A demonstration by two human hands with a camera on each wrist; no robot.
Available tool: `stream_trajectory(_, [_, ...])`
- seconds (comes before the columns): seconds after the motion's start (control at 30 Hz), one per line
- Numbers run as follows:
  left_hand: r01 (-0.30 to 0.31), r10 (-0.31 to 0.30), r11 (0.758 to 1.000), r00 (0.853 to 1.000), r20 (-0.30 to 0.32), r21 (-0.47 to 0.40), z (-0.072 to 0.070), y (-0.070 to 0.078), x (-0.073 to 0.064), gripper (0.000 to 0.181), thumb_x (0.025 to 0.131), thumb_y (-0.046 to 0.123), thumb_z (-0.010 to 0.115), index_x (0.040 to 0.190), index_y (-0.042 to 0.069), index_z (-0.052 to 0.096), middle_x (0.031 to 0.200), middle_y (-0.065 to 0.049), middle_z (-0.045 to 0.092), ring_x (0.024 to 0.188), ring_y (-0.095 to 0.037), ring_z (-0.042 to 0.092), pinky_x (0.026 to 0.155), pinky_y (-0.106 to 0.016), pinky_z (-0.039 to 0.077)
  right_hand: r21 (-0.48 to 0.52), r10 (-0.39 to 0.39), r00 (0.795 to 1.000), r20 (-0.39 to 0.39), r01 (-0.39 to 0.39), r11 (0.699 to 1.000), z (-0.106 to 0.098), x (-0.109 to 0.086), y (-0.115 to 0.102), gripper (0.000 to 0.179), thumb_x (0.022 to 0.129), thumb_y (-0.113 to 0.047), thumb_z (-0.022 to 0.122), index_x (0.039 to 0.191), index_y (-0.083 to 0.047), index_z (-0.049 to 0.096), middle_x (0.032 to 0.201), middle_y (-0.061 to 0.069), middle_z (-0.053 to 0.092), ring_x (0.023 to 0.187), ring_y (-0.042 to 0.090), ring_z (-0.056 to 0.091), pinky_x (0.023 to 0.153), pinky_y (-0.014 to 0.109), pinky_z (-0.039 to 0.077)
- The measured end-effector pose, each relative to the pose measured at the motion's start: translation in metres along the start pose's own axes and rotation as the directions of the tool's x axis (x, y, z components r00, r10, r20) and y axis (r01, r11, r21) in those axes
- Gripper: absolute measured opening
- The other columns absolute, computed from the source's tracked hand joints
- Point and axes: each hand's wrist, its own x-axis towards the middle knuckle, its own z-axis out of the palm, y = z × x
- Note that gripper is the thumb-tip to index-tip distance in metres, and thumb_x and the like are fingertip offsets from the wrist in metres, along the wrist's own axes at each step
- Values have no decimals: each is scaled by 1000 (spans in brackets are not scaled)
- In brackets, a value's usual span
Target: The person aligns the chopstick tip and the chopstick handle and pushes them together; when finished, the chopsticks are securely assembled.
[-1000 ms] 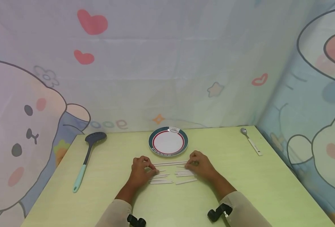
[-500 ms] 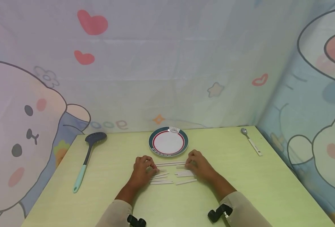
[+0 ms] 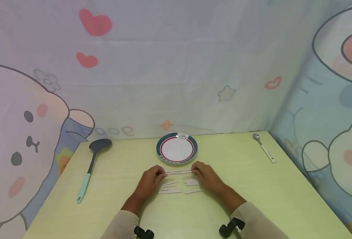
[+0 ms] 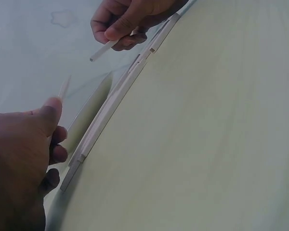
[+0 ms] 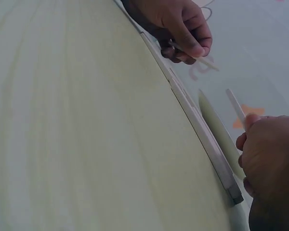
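Observation:
My left hand (image 3: 148, 182) pinches a thin white stick (image 4: 64, 88) between thumb and fingers, its tip pointing up and inward. Opposite it, my right hand (image 3: 209, 178) pinches another thin white stick (image 5: 236, 103). Both sticks are raised above the table, and in the wrist views a gap separates their ends. From the head, a pale line of sticks (image 3: 178, 172) spans between the two hands. Below the hands lie short white sticks in two groups, a left group (image 3: 169, 191) and a right group (image 3: 191, 182), partly covered by the right hand.
Behind the hands sits a white plate (image 3: 177, 150) with a dark green rim and red ring. A slotted turner (image 3: 94, 159) with a mint handle lies left on the pale yellow table (image 3: 128, 156). A small spoon (image 3: 264, 149) lies far right, near a patterned backdrop (image 3: 152, 73).
Both hands have shifted slightly inward, closing the distance between them. The short sticks at their fingertips are lifted from beside the groups and now overlap the line of sticks near the plate.

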Motion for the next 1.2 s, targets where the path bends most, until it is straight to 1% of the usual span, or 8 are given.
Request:
stream_trajectory(0.1, [-11, 11, 1000, 1000, 0, -16, 0, 1, 0, 7, 105, 11, 73, 103, 13, 66, 94, 3, 70, 88, -6, 60, 82, -28, 53, -8, -30, 999, -23, 30, 1000, 1, 0, 0, 7, 109, -8, 64, 112, -11, 69, 104, 1, 71, 95, 12, 64, 87, 34, 57])
stream_trajectory(0.2, [-21, 21, 1000, 1000, 10, -3, -1, 2, -1, 2, 107, 12, 70, 107, 11, 68, 96, 2, 71, 89, -6, 61, 82, -28, 54, -11, -81, 996, -44, 80, 997, 3, -2, 1, 11, 107, -6, 67, 115, -8, 75, 103, 1, 72, 93, 10, 64, 86, 33, 57])
stream_trajectory(0.33, [-68, 66, 997, 997, 36, 46, -1, 2, -4, 14, 108, 11, 68, 117, 8, 78, 93, 2, 68, 83, -5, 57, 79, -28, 52, 18, -123, 992, -41, 124, 992, 4, -4, 3, 13, 105, -6, 70, 115, -8, 79, 97, 0, 70, 87, 5, 58, 81, 28, 54])
stream_trajectory(0.43, [-109, 106, 992, 993, 42, 58, -1, 2, -5, 18, 106, 8, 70, 120, 7, 82, 90, 3, 64, 79, -3, 52, 75, -26, 49, 30, -144, 989, -38, 145, 989, 4, -4, 1, 13, 104, -6, 71, 115, -8, 79, 96, 0, 70, 86, 3, 57, 79, 26, 53])
stream_trajectory(0.63, [-147, 144, 988, 987, 66, 46, -1, 2, -3, 17, 103, 8, 74, 117, 6, 83, 92, 2, 66, 81, -1, 53, 75, -24, 50, 40, -123, 992, -23, 124, 991, 2, -3, -3, 12, 105, -8, 72, 113, -10, 80, 98, 0, 72, 86, 4, 58, 79, 26, 53])
stream_trajectory(0.8, [-173, 168, 984, 982, 87, 52, -1, 5, -3, 16, 104, 8, 73, 116, 4, 83, 91, 0, 68, 81, -2, 54, 75, -25, 51, 62, -102, 995, 0, 102, 993, 2, -3, -5, 11, 105, -11, 72, 111, -12, 81, 100, -1, 75, 88, 3, 60, 80, 25, 53])
stream_trajectory(1.0, [-221, 214, 973, 972, 98, 72, 0, 9, -3, 14, 104, 8, 72, 113, 4, 83, 89, 0, 67, 79, -2, 54, 75, -26, 52, 71, -131, 991, 3, 131, 989, 2, -4, -6, 9, 104, -10, 73, 109, -12, 81, 97, -2, 74, 86, 4, 58, 79, 25, 52])
stream_trajectory(1.2, [-234, 224, 967, 970, 97, 99, 1, 10, -2, 15, 104, 7, 72, 113, 3, 82, 89, -1, 67, 79, -3, 55, 75, -28, 53, 42, -155, 988, 2, 155, 987, 4, -2, -4, 9, 104, -12, 74, 109, -13, 81, 96, -3, 73, 85, 3, 57, 78, 25, 52])
